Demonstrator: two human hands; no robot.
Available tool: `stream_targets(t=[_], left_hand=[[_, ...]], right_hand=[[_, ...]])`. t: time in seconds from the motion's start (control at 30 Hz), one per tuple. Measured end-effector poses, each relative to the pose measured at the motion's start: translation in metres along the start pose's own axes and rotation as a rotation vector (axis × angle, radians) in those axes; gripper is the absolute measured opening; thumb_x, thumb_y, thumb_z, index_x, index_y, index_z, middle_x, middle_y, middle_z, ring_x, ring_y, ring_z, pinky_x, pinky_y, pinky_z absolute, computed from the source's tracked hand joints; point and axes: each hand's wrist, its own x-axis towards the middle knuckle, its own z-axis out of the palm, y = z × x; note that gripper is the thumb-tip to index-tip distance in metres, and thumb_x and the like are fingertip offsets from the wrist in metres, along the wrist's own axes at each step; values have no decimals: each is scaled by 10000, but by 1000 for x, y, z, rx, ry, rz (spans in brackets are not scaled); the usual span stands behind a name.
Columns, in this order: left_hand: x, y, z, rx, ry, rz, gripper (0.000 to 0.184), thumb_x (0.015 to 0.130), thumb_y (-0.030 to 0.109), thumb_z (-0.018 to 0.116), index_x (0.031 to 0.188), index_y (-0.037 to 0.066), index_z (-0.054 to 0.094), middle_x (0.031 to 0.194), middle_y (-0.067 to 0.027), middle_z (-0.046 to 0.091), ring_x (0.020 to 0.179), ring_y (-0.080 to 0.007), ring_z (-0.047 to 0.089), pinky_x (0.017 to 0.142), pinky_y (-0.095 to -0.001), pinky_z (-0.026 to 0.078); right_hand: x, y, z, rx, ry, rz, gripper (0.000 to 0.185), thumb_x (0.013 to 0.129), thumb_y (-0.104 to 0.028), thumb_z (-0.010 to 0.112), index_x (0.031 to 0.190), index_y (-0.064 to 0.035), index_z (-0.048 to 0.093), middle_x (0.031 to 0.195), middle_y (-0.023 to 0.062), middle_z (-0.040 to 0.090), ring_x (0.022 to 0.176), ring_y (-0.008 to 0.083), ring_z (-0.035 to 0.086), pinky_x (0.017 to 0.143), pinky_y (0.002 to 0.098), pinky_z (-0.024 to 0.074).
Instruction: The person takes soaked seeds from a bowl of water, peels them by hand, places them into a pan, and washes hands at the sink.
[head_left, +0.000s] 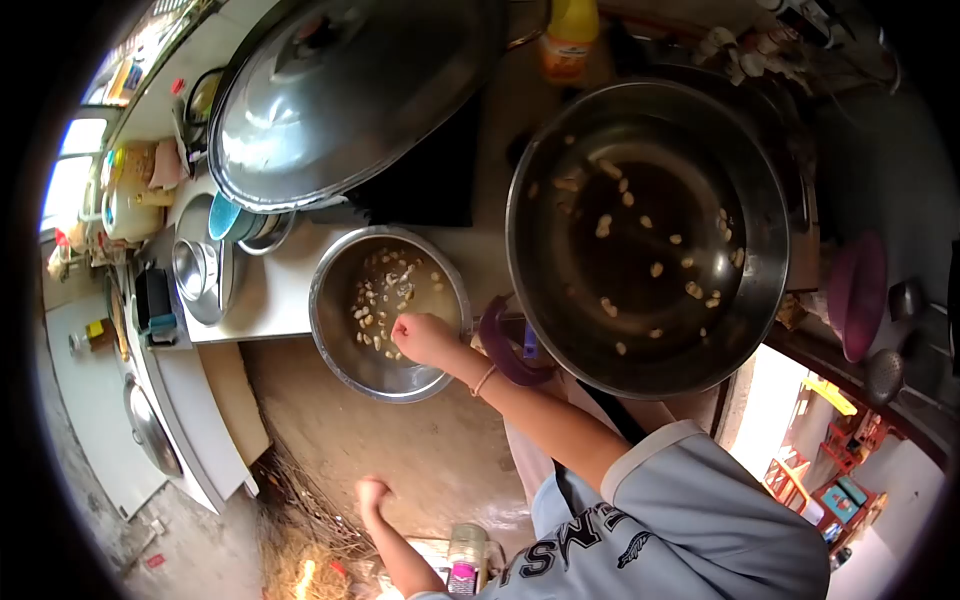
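Pale pieces (404,291) lie scattered in the metal bowl (380,385), which juts over the counter's (260,300) edge. Right hand (425,340): fingers curled, over the bowl's right part (cannot tell whether they grip a piece). Left hand (372,492): bunched in a fist, well apart from the bowl. Large pan (650,365), to the right, holds similar pieces. Writing: bold dark letters on the shirt (700,510), too skewed to read surely; yellow bottle (570,45), orange label, illegible; jar (465,550), pink label, likewise.
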Motion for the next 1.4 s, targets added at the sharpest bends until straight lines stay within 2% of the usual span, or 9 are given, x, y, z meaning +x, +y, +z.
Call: stream_targets(t=[0.1,0.17,0.2,0.3,0.53,0.87,0.97,1.1,1.4], left_hand=[[2,-7,10,465,-103,-308,244,773,195,481,552,92,473,427,10,412,406,-137,453,663,-360,453],[-11,20,20,-908,-402,-8,352,833,200,395,491,129,343,388,40,320,356,-86,360,686,-304,444],[-6,10,11,-907,-394,-22,352,833,200,395,491,129,343,388,40,320,356,-86,360,686,-304,444],[27,-35,-40,737,66,-221,241,730,187,508,523,85,438,428,-36,436,382,-136,420,601,-311,442],[17,48,61,477,459,69,311,821,272,392,554,114,375,462,-3,350,365,-101,325,439,-293,421],[-180,128,372,327,-524,662,512,828,436,358,876,-61,472,706,-103,537,567,-151,492,556,-257,430],[-198,140,423,405,-968,734,572,823,409,376,1084,-99,418,969,-223,519,960,-296,490,851,-369,345],[-194,128,416,464,-1002,810,558,838,364,348,1138,-105,377,1029,-268,480,1082,-327,402,923,-401,263],[-66,104,280,7,-170,137,338,890,269,325,1056,-11,412,970,-115,502,836,-167,515,728,-257,428]], right_hand=[[-3,-1,-1,25,21,-6,141,734,-177,487,735,-56,558,667,118,581,625,294,553,565,372,431],[-5,3,1,11,65,-92,142,735,-179,484,732,-58,558,661,124,577,626,300,553,569,379,432],[-6,2,-2,31,29,-52,140,734,-181,485,722,-63,559,674,123,579,646,297,555,579,378,434],[-5,-1,1,29,32,19,136,733,-182,485,712,-71,560,680,117,581,654,289,557,581,379,436],[-5,0,-1,-57,43,-50,107,707,-158,487,694,-74,553,647,124,572,610,310,545,551,401,428],[-2,6,5,-40,-5,-38,78,692,-119,482,688,-63,537,672,121,564,632,302,547,559,406,425],[0,9,11,-256,53,-27,77,697,-107,473,706,-62,534,713,115,561,639,303,544,564,412,417],[-2,0,-2,-108,31,-44,96,668,-72,487,744,-71,545,774,108,537,690,286,532,598,380,419],[21,-21,-21,-516,339,-35,506,612,-10,579,1085,-84,416,1147,167,352,971,345,441,783,385,418]])
